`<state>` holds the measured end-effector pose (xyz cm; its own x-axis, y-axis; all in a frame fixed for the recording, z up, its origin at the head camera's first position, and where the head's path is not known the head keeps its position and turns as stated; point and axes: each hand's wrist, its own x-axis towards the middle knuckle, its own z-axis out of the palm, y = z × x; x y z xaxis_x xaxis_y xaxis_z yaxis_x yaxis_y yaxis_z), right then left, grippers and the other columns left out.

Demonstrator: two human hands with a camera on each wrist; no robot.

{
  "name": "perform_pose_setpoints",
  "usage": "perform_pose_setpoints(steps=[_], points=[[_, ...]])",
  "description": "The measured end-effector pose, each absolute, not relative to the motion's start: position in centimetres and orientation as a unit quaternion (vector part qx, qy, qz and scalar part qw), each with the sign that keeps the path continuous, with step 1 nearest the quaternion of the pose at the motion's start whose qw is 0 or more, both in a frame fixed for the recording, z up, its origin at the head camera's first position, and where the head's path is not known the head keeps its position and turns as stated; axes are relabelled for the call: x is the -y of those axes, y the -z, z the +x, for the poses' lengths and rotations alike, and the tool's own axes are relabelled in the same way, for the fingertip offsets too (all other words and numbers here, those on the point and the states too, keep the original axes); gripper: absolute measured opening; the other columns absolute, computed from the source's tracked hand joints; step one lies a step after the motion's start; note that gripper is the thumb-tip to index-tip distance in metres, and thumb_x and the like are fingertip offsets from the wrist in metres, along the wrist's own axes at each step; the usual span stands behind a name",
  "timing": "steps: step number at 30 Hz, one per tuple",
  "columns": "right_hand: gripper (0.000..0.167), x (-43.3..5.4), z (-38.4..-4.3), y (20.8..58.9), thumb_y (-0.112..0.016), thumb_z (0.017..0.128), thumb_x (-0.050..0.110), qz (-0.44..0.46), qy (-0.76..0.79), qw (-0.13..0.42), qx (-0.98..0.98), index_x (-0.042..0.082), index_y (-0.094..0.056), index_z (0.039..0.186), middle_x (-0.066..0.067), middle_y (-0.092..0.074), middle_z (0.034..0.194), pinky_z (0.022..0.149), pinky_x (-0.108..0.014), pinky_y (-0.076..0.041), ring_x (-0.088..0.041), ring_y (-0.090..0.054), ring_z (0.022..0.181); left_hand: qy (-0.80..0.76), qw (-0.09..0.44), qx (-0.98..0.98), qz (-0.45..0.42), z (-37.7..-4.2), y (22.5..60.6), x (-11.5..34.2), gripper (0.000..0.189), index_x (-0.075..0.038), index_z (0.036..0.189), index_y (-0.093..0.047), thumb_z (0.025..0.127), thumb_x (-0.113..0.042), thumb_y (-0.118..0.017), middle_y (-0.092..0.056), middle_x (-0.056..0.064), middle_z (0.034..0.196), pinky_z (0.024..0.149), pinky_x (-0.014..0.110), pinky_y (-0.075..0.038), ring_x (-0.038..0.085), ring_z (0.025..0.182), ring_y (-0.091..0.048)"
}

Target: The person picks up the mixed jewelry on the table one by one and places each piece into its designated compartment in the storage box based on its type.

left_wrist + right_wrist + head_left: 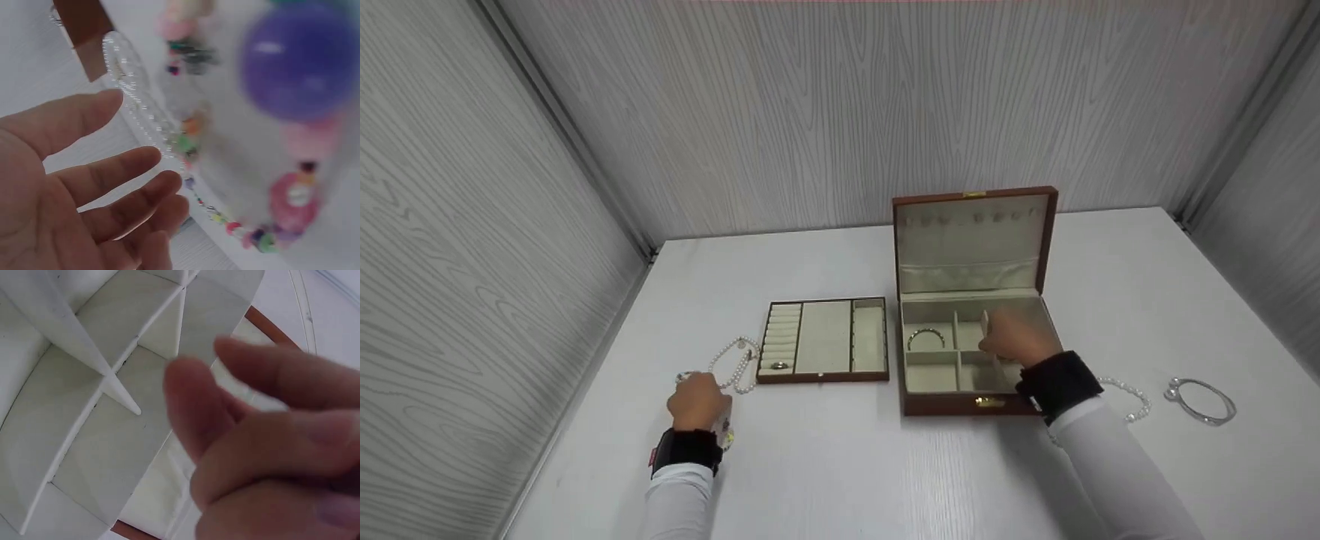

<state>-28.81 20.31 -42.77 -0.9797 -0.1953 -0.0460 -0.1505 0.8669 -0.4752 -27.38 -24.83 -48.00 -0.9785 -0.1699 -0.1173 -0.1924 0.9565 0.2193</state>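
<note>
My left hand [695, 403] is low over the table at the left, by a string of colourful beads. In the left wrist view its fingers [129, 169] are spread and relaxed, with nothing between them. A large purple bead [298, 62] and several small coloured beads [236, 228] show beyond the fingertips. Over the right rear compartments of the brown jewellery box [937, 405] is my right hand [1016, 339]. Its thumb and forefinger stand apart around bare air, the other fingers [270, 450] bent. Cream dividers [79, 427] lie beneath it. A metal bracelet [926, 331] rests in the rear left compartment.
Between hand and box lies a shallow tray [825, 337] with a ring [779, 366] in its ring rolls. A pearl necklace [740, 375] lies at its left. Right of the box are a pearl string [1142, 401] and a silver bangle [1215, 421]. The box lid [971, 247] stands raised.
</note>
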Motion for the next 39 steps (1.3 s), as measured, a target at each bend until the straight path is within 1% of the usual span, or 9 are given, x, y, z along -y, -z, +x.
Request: perform_pose_setpoints(steps=[4, 12, 18, 22, 27, 29, 33, 36, 39], points=[[0.034, -20.2, -28.7, 42.8, -0.053, 0.069, 0.002, -0.082, 0.263, 0.078, -0.958, 0.017, -0.036, 0.044, 0.008, -0.037, 0.041, 0.041, -0.021, -0.029, -0.008, -0.034, 0.037, -0.128, 0.064, -0.986, -0.087, -27.5, 48.7, 24.4, 0.023, 0.007, 0.102, -0.061, 0.082, -0.002, -0.053, -0.065, 0.025, 0.095, 0.063, 0.048, -0.052, 0.033, 0.084, -0.064], [0.038, -17.1, -28.9, 41.7, -0.054, 0.067, 0.002, -0.091, 0.254, 0.079, -0.96, 0.018, -0.027, 0.046, 0.01, -0.024, 0.044, 0.041, -0.021, -0.019, -0.006, -0.021, 0.041, -0.14, -0.019, -0.988, -0.064, -27.8, 48.9, 23.6, 0.016, 0.009, 0.095, -0.058, 0.082, 0.005, -0.049, -0.065, 0.027, 0.086, 0.066, 0.048, -0.052, 0.039, 0.08, -0.064], [0.038, -14.6, -28.7, 41.6, -0.053, 0.066, 0.001, -0.119, 0.247, 0.083, -0.958, 0.019, -0.025, 0.048, 0.01, -0.019, 0.047, 0.039, -0.02, -0.015, -0.006, -0.017, 0.043, -0.171, 0.023, -0.983, -0.067, -27.6, 47.9, 23.5, 0.024, 0.008, 0.099, -0.06, 0.078, -0.004, -0.059, -0.066, 0.023, 0.094, 0.066, 0.043, -0.051, 0.032, 0.08, -0.064], [0.036, -13.9, -28.5, 41.8, -0.054, 0.069, 0.002, -0.116, 0.232, 0.088, -0.962, 0.018, -0.03, 0.049, 0.009, -0.028, 0.046, 0.038, -0.019, -0.02, -0.006, -0.025, 0.041, -0.204, 0.028, -0.977, -0.059, -27.5, 46.3, 22.7, 0.027, 0.005, 0.101, -0.065, 0.078, -0.009, -0.06, -0.067, 0.021, 0.1, 0.068, 0.04, -0.051, 0.028, 0.082, -0.064], [0.036, -12.9, -28.4, 41.9, -0.056, 0.071, 0.001, -0.124, 0.254, 0.092, -0.955, 0.016, -0.034, 0.047, 0.008, -0.031, 0.046, 0.038, -0.019, -0.021, -0.006, -0.026, 0.04, -0.241, 0.014, -0.97, -0.04, -26.9, 43.9, 20.7, 0.023, 0.003, 0.1, -0.067, 0.08, -0.003, -0.056, -0.068, 0.016, 0.092, 0.059, 0.029, -0.047, 0.019, 0.069, -0.061], [0.029, -12.5, -28.3, 41.9, -0.057, 0.074, 0.002, -0.143, 0.269, 0.084, -0.949, 0.011, -0.047, 0.048, 0.007, -0.038, 0.047, 0.04, -0.019, -0.025, -0.006, -0.031, 0.041, -0.245, 0.005, -0.969, -0.026, -26.5, 43.0, 19.5, 0.023, 0.002, 0.099, -0.068, 0.081, -0.002, -0.055, -0.068, 0.013, 0.091, 0.056, 0.026, -0.044, 0.017, 0.067, -0.059], [0.014, -11.4, -27.9, 42.1, -0.06, 0.079, 0.007, -0.203, 0.305, 0.062, -0.928, 0.004, -0.07, 0.07, -0.001, -0.06, 0.058, 0.049, -0.02, -0.037, -0.006, -0.044, 0.049, -0.249, -0.017, -0.968, 0.013, -25.6, 41.6, 17.1, 0.022, -0.002, 0.094, -0.071, 0.08, -0.002, -0.054, -0.069, 0.01, 0.093, 0.061, 0.028, -0.046, 0.017, 0.075, -0.059], [0.014, -10.3, -27.5, 42.1, -0.061, 0.081, 0.009, -0.228, 0.335, 0.061, -0.912, 0.002, -0.073, 0.084, -0.006, -0.068, 0.07, 0.055, -0.021, -0.043, -0.005, -0.05, 0.055, -0.253, -0.03, -0.965, 0.054, -25.0, 41.0, 15.3, 0.021, -0.002, 0.09, -0.072, 0.078, -0.001, -0.054, -0.069, 0.009, 0.089, 0.065, 0.03, -0.048, 0.018, 0.077, -0.059], [0.023, -9.0, -27.0, 42.3, -0.065, 0.082, 0.014, -0.237, 0.359, 0.075, -0.9, 0.002, -0.07, 0.101, -0.006, -0.069, 0.073, 0.056, -0.022, -0.044, -0.005, -0.051, 0.056, -0.25, -0.043, -0.962, 0.101, -24.5, 40.7, 13.7, 0.022, -0.002, 0.089, -0.072, 0.077, -0.001, -0.054, -0.07, 0.008, 0.087, 0.066, 0.031, -0.05, 0.018, 0.078, -0.062]])
